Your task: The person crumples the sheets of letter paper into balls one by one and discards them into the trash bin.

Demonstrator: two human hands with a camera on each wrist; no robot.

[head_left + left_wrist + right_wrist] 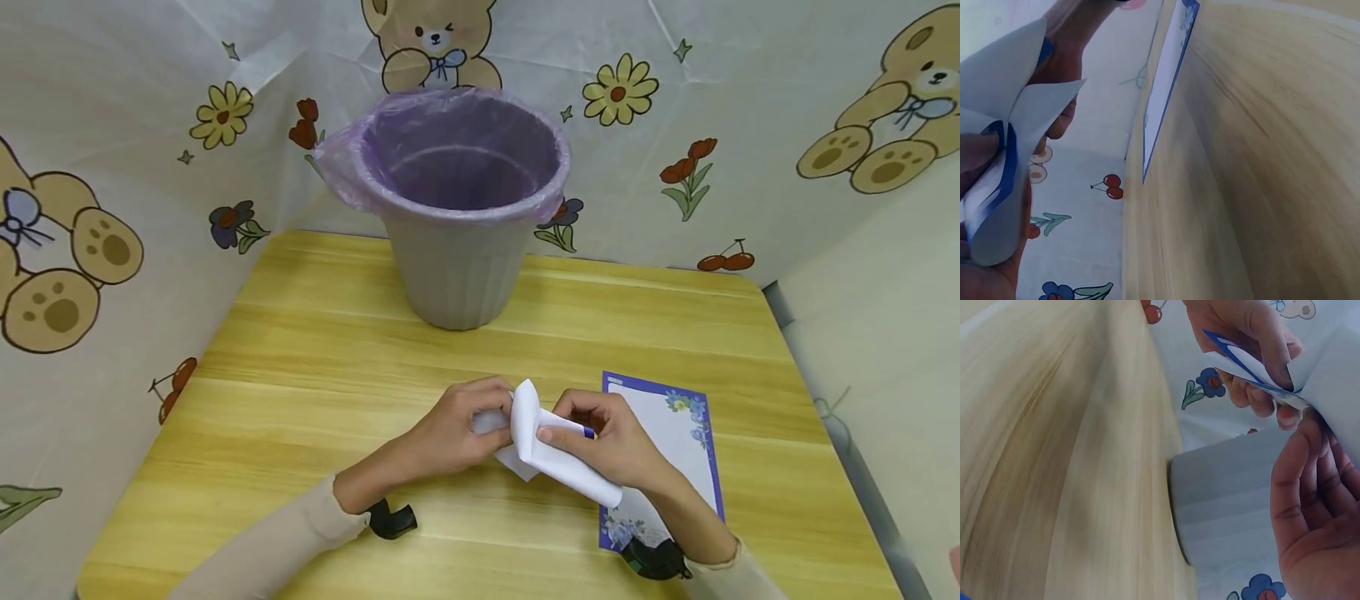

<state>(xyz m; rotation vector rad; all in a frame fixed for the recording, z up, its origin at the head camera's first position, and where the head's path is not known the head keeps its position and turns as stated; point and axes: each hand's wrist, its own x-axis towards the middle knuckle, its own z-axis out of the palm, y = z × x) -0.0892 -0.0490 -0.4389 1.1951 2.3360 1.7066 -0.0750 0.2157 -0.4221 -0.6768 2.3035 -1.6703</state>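
Note:
Both hands hold one sheet of paper [558, 458], folded and bent, above the front part of the table. It is white outside, with a blue printed border showing at its folds in the wrist views. My left hand [457, 425] pinches its left end between thumb and fingers. On the other end, my right hand [600, 433] grips it with the thumb on top and the fingers behind. Under the right forearm lies a flat sheet of paper [667, 450] with a purple-blue border and printed flowers; the wrist covers part of it.
A grey bin [461, 271] lined with a purple plastic bag [348, 158] stands at the back of the wooden table [315, 333]. Behind it hangs a white cloth [525, 50] printed with bears and flowers. A black wrist camera [393, 521] sits below the left wrist.

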